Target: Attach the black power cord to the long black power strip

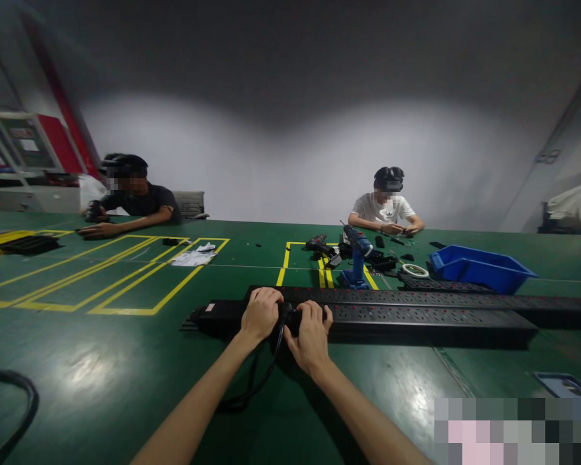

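A long black power strip (416, 318) with rows of sockets and small red marks lies across the table in front of me. My left hand (261, 315) is wrapped over its left part, fingers bent across the top. Just to the right, my right hand (310, 336) grips the same strip, with its thumb on the near side. Between the two hands a black plug (286, 312) sits at the socket face. Its black cord (274, 368) hangs toward me and curls on the table. Whether the plug is fully seated is hidden by my fingers.
Behind lies a second power strip (556, 303). A blue cordless drill (356, 255), a blue bin (484, 265), a tape roll (415, 270) and black parts stand beyond. Yellow tape marks the green table (126, 361). Two people sit across. A thick cable (29, 394) loops at left.
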The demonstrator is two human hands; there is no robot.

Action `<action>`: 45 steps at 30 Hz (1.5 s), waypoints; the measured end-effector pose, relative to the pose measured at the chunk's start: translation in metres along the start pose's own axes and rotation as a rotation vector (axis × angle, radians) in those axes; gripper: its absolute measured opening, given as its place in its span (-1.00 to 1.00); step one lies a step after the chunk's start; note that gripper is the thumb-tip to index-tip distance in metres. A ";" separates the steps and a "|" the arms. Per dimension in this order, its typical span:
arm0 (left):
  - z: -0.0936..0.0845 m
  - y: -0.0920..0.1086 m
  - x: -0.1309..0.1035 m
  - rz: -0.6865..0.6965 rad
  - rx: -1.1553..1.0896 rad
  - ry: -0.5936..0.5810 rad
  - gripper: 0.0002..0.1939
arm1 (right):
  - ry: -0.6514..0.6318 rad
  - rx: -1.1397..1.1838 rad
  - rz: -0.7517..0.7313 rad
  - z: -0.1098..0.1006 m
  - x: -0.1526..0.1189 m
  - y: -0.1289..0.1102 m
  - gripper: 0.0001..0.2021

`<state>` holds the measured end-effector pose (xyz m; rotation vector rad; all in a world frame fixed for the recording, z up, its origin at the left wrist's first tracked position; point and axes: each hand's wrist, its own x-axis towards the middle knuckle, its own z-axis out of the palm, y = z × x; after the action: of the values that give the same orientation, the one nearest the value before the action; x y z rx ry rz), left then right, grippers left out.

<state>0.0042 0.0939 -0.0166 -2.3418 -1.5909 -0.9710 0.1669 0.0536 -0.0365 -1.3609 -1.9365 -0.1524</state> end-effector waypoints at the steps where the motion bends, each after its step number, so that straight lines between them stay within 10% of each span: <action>1: 0.000 0.000 0.000 0.004 0.007 0.000 -0.74 | -0.004 0.001 -0.002 -0.001 0.000 0.000 -0.65; 45: 0.000 -0.009 -0.002 -0.003 -0.064 0.014 -0.74 | -0.140 0.006 -0.269 -0.019 0.032 0.004 -0.57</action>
<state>-0.0044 0.0964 -0.0193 -2.3690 -1.5819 -1.0520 0.1747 0.0701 -0.0044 -1.1278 -2.2311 -0.1849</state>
